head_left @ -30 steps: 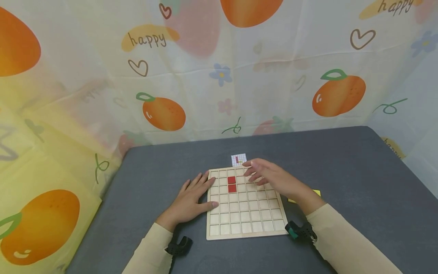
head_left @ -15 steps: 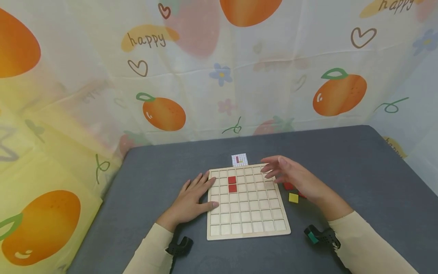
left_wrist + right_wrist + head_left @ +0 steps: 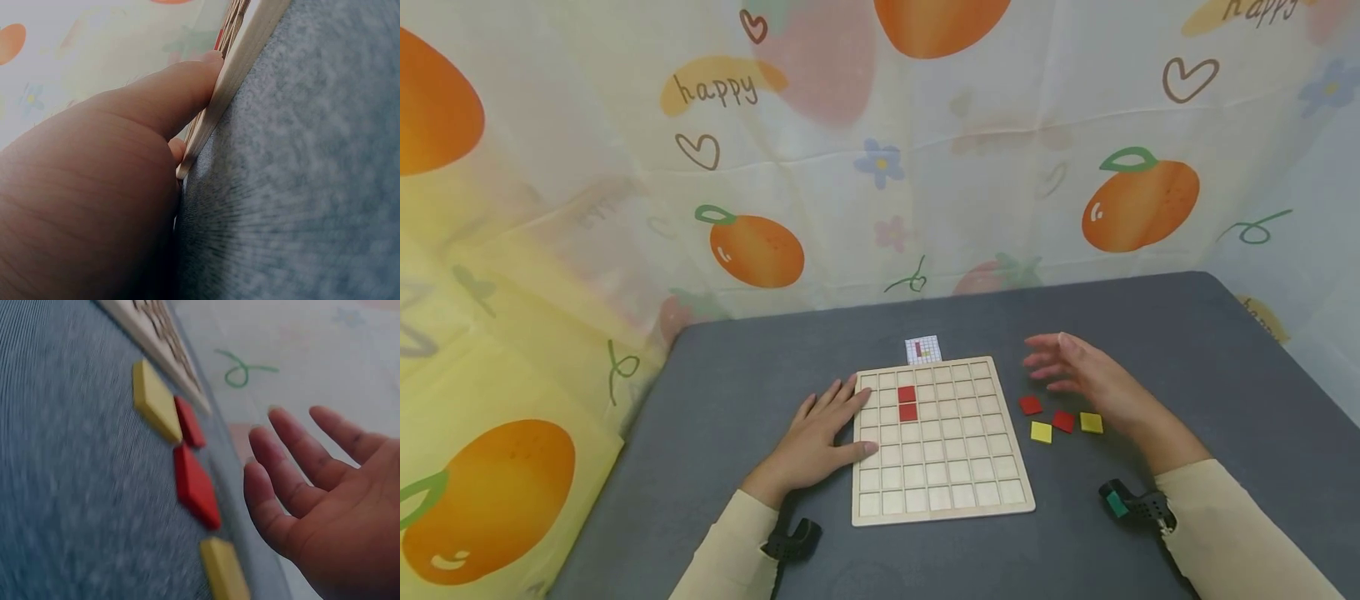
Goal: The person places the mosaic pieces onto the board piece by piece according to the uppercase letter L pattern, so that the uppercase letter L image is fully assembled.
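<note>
A pale wooden grid board [image 3: 943, 454] lies flat on the table, with two red square tiles [image 3: 907, 412] set one above the other in its upper left cells. My left hand [image 3: 818, 437] rests with spread fingers on the board's left edge; in the left wrist view its thumb [image 3: 187, 84] lies over the wooden rim. To the right of the board, my right hand [image 3: 1093, 379] hovers with loosely bent fingers and nothing in them. Below it lie a red tile [image 3: 1030, 405], another red tile [image 3: 1063, 421], a yellow tile [image 3: 1041, 432] and a second yellow tile [image 3: 1091, 422].
Just behind the board's far edge sits a small printed grid card [image 3: 922, 350] with coloured marks. The dark grey table [image 3: 760, 358] ends at a patterned cloth [image 3: 835, 208] at the back. Each wrist wears a black camera mount [image 3: 793, 540].
My right hand has moved right, from over the board to above the loose tiles, uncovering them. My left hand has stayed in place on the board's edge.
</note>
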Demonstrator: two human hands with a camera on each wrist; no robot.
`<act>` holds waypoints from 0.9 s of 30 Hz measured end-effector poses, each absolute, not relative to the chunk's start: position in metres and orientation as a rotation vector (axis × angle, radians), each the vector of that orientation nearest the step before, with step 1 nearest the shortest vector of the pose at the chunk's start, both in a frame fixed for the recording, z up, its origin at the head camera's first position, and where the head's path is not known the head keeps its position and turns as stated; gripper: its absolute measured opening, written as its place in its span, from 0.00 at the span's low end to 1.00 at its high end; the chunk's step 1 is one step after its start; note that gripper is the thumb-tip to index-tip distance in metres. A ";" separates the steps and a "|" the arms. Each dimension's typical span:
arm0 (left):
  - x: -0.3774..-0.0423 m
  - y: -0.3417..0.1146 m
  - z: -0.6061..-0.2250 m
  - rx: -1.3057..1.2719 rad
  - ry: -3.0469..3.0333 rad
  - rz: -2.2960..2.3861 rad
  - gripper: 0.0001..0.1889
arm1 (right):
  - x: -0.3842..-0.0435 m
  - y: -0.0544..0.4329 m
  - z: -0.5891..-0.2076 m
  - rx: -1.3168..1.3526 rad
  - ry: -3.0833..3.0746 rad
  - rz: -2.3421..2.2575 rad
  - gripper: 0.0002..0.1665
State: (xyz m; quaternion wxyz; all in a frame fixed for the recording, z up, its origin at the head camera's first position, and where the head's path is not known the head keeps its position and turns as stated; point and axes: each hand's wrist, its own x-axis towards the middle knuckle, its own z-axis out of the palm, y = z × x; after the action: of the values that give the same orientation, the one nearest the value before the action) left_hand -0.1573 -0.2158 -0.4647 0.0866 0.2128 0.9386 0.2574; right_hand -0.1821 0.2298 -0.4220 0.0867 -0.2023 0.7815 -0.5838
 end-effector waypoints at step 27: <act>-0.158 -0.216 -0.465 0.638 2.796 0.774 0.48 | -0.189 0.237 -0.457 -0.650 2.642 -1.290 0.18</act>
State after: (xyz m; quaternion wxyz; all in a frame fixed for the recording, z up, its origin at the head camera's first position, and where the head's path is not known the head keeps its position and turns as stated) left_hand -0.1578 -0.2157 -0.4652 0.0852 0.2141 0.9378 0.2595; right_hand -0.1890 0.2370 -0.4571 0.0653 -0.2155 0.8756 -0.4274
